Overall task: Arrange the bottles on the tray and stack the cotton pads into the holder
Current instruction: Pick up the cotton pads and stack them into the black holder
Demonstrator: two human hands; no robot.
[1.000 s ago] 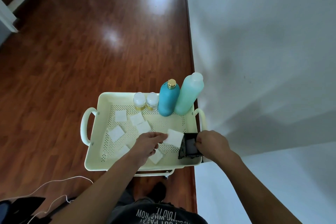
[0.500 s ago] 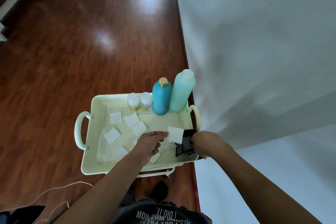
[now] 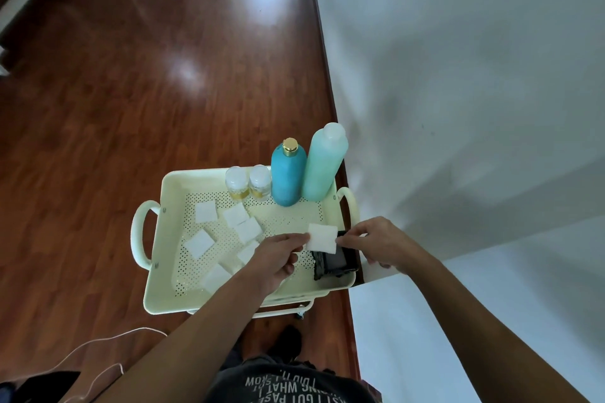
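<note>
Low centre of the frame: left hand [image 3: 273, 260] and right hand [image 3: 381, 244] both pinching one cotton pad [image 3: 322, 238] above the black holder [image 3: 334, 260] at the tray's [image 3: 170, 193] right edge. Could snag on the holder's rim and fold – a two-sided pinch, easily skewed. Farther up, bottles [image 3: 288, 173] standing in a row – clear of elbows.

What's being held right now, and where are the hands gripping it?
A white cotton pad, above the black holder. The left hand pinches its left edge; the right hand pinches its right edge.
</note>
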